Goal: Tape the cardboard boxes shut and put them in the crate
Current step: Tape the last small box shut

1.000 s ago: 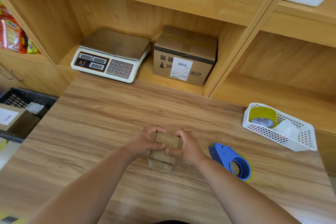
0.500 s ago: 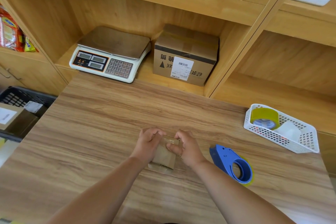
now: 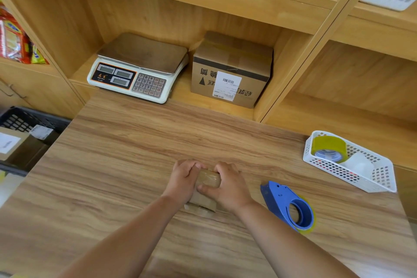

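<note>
A small brown cardboard box (image 3: 207, 181) stands on the wooden table (image 3: 126, 160), with shiny tape across its top. My left hand (image 3: 184, 179) grips its left side, fingers curled over the top edge. My right hand (image 3: 228, 185) grips the right side, thumb pressed on the near face. A blue tape dispenser (image 3: 287, 206) lies on the table just right of my right hand. The black crate (image 3: 24, 119) sits low at the left, beyond the table edge, holding a brown box (image 3: 15, 149) with a white label.
A white basket (image 3: 352, 171) with a yellowish tape roll (image 3: 328, 149) stands at the table's right. On the shelf behind are a scale (image 3: 137, 67) and a larger labelled carton (image 3: 232, 70). Snack packets (image 3: 13, 38) fill the far-left shelf.
The small box has been tipped and turned between my hands; my fingers have slid along its top. The dispenser has stayed where it lay.
</note>
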{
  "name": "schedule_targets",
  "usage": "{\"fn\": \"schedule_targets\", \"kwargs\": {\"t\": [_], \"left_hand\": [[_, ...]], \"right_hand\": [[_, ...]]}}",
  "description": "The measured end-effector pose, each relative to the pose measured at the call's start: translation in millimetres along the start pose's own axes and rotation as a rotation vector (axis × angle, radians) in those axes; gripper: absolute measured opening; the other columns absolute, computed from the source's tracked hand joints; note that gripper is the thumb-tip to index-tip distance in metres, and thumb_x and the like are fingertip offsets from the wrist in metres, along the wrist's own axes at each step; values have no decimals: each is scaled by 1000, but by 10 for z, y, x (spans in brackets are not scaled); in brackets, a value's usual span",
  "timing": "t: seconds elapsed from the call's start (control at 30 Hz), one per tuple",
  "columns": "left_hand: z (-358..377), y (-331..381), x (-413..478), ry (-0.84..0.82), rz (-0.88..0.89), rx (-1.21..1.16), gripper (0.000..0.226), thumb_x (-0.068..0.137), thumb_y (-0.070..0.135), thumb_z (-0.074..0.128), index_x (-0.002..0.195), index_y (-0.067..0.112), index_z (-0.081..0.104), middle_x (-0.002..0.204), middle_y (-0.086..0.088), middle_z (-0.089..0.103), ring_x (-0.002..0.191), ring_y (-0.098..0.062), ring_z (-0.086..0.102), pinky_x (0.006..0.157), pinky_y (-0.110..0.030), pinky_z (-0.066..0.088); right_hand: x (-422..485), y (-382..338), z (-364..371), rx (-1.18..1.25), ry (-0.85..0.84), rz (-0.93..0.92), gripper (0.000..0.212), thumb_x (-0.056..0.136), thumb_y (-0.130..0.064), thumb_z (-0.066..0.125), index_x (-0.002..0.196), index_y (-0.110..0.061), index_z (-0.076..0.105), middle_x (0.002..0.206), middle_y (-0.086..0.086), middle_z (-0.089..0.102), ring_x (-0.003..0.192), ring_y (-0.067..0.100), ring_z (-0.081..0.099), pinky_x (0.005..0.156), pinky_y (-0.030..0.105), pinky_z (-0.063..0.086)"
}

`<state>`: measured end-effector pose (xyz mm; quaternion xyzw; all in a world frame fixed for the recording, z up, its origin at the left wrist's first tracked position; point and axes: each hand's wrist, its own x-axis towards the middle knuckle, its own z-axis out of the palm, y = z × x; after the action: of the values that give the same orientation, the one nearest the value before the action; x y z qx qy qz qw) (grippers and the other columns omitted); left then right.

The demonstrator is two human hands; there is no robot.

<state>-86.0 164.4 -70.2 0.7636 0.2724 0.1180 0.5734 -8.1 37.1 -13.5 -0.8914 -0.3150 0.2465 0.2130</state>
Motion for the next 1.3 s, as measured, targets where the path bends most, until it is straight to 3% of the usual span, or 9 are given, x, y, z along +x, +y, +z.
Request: {"fn": "schedule_targets", "kwargs": {"t": [0.2, 0.37, 0.57, 0.67, 0.8, 0.97, 1.07, 1.17, 1.3], "left_hand": [[11, -3, 14, 8, 20, 5, 28, 96, 41, 42, 80, 45, 65, 90, 15, 66, 107, -19, 53, 96, -36, 42], [-19, 17, 31, -35, 56, 33, 25, 85, 62, 49, 84, 46, 68, 87, 18, 69, 99, -26, 58, 88, -46, 47], [-44, 53, 40, -35, 10, 57, 14, 80, 50, 57, 76, 42, 67, 82, 18, 67, 99, -18, 57, 87, -43, 48], [-39, 100, 19, -10, 3, 96, 17, 87, 37, 59, 72, 45, 63, 84, 20, 64, 104, -15, 53, 91, -37, 44], [-42, 92, -2, -28, 16, 114, 15, 84, 44, 54, 73, 47, 63, 83, 24, 64, 99, -15, 56, 87, -40, 47], [-51, 190, -52, -48, -13, 135, 13, 94, 33, 55, 90, 36, 67, 92, 21, 64, 107, -9, 44, 86, -18, 35], [-83, 250, -82, -50, -39, 185, 23, 95, 33, 53, 114, 26, 63, 113, 12, 59, 118, -12, 42, 97, -28, 37], [-101, 258, -113, -25, -132, 236, 37, 91, 45, 54, 124, 29, 57, 121, 8, 56, 119, -14, 44, 98, -33, 39], [-85, 347, -178, -18, -300, 345, 41, 90, 60, 44, 108, 26, 58, 100, 5, 62, 97, -18, 58, 76, -30, 45]], "right_hand": [[53, 63, 6, 133, 66, -84, 42, 76, -64, 51, 74, -22, 46, 70, -16, 39, 81, 10, 39, 72, 30, 31], [144, 156, 71, 205, 102, -26, 40, 95, -36, 53, 60, -30, 35, 63, -12, 43, 81, 11, 42, 68, 28, 30], [100, 163, 73, 241, 80, 19, 28, 88, -45, 59, 69, -26, 50, 73, -13, 50, 90, 13, 47, 82, 33, 38], [93, 177, 102, 303, 103, 46, 26, 82, -47, 64, 66, -33, 50, 78, -8, 54, 87, 11, 49, 76, 31, 40], [92, 155, 102, 397, 87, 57, 23, 84, -34, 65, 66, -32, 52, 71, -11, 55, 72, 8, 50, 67, 28, 39], [11, 184, 30, 587, -1, 129, 14, 92, -16, 58, 83, -26, 64, 80, -13, 61, 74, -1, 54, 65, 7, 39], [-39, 230, 13, 574, -37, 152, 16, 96, -21, 55, 107, -22, 66, 97, -12, 63, 92, 1, 57, 71, 2, 38], [-97, 243, 39, 524, -1, 194, 25, 95, -32, 54, 114, -18, 64, 101, -10, 63, 99, 6, 57, 73, 6, 38], [-155, 197, 101, 433, 20, 247, 36, 96, -43, 47, 114, -17, 63, 105, -4, 64, 103, 14, 58, 79, 22, 38]]}}
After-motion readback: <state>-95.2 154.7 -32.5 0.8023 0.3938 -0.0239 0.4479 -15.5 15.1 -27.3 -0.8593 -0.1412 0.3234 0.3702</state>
